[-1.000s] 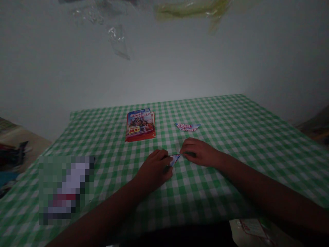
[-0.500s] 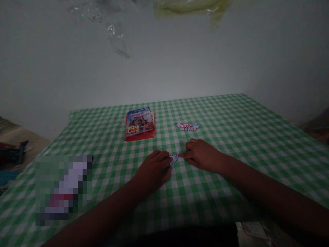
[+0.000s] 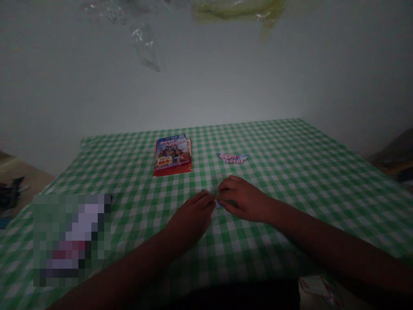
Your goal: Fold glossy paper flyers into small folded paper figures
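A small piece of printed paper (image 3: 218, 204) lies low over the checked cloth, mostly covered by fingers. My left hand (image 3: 192, 215) is closed on its left side, fingertips pressed together. From the right, my right hand (image 3: 242, 199) touches the same paper with bent thumb and fingers, almost meeting the left fingertips. Just beyond the hands rests a folded, boat-like printed paper (image 3: 232, 158) with pink and white lettering. Farther left sits a stack of colourful flyers (image 3: 173, 155), its top sheet showing a price of 89.9.
A green and white checked tablecloth (image 3: 277, 146) covers the table. At the left front lies a blurred-out, elongated object (image 3: 75, 237). A pale wall stands behind, with clear plastic (image 3: 145, 47) and a yellow plastic wrapping (image 3: 238, 9) on it.
My right hand has moved left onto the paper, its extended index finger now drawn in with the thumb. Less of the paper shows. The view has shifted slightly.
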Available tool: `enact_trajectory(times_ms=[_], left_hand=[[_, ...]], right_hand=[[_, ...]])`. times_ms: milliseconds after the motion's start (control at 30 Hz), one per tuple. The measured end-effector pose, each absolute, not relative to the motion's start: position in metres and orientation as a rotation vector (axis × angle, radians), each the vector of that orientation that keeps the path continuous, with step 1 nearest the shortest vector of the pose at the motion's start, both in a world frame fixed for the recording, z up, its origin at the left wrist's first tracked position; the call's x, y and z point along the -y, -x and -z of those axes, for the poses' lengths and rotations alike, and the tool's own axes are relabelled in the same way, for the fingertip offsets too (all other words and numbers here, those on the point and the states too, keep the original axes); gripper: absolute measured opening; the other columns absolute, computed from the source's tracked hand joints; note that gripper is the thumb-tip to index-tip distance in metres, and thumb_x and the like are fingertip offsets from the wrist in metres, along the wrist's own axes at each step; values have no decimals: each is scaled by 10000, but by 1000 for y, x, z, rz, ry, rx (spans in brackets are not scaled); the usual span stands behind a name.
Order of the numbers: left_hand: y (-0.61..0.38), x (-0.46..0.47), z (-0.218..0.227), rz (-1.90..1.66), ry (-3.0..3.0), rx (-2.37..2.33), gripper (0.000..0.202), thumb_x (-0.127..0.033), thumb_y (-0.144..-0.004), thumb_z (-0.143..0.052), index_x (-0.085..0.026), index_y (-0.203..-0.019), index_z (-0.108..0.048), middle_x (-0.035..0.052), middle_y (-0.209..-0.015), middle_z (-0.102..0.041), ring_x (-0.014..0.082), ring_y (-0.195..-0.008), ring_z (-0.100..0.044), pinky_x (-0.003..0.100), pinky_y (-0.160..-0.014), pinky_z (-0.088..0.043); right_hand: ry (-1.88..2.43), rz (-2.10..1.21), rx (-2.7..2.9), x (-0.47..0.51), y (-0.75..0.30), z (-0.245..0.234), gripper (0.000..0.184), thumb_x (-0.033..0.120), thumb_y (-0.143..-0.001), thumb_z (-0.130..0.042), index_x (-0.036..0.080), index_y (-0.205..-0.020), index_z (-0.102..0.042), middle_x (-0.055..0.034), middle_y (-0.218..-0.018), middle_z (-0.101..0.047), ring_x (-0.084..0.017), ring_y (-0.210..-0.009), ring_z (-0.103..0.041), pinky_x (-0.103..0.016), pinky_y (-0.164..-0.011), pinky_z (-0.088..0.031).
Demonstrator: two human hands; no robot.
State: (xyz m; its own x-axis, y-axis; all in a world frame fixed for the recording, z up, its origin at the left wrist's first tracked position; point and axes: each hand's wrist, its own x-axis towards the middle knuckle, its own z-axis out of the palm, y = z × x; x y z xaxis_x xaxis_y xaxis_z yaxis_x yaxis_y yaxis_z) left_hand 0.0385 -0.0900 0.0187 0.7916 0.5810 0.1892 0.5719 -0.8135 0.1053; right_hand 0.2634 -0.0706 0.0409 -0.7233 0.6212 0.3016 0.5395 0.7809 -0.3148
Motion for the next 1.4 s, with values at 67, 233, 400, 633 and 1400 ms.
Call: enact_trajectory(times_ms=[67, 233, 400, 633, 1400], left_hand=[[-32, 85, -16, -343, -2933, -805, 355, -14, -905, -445, -121, -1217, -578, 113, -1309, -604, 224, -1323, -486, 397, -1140, -409], [-18, 73, -23, -244, -2841, -604, 314, -112, -996, -401, -186, -1244, -579, 64, -1346, -603, 192, -1279, -533, 354, -1096, -452], [-17, 73, -31, -235, -2807, -659, 302, -144, -997, -438, -224, -1244, -594, 45, -1294, -642, 199, -1200, -584, 376, -1042, -486], [-24, 89, -42, -207, -2820, -785, 481, -49, -838, -561, -195, -1297, -563, 58, -1333, -611, 230, -1151, -583, 408, -1017, -479], [-21, 81, -19, -566, -2504, -817, 194, -124, -918, -566, -196, -1098, -576, 68, -1160, -612, 194, -1118, -550, 382, -989, -490]], right_hand=[[808, -329, 2523, 69, -265, -40, 220, 180, -949, -491, 162, -1077, -669, -101, -1045, -650, -227, -985, -561, -426, -904, -464], [654, -425, 2520, 58, -276, -33, 339, 86, -922, -448, 167, -1195, -631, -106, -1185, -666, -220, -1137, -566, -448, -1002, -442], [677, -452, 2688, 60, -279, -34, 391, 97, -934, -456, 187, -1286, -600, -76, -1300, -645, -207, -1200, -551, -426, -1027, -434], [997, -240, 2803, 80, -276, -42, 456, 126, -948, -470, 202, -1394, -517, -74, -1399, -586, -271, -1251, -505, -476, -1020, -416], [862, -347, 2613, 61, -272, -25, 223, 272, -977, -546, 163, -1124, -672, -96, -1050, -671, -219, -999, -582, -410, -926, -447]])
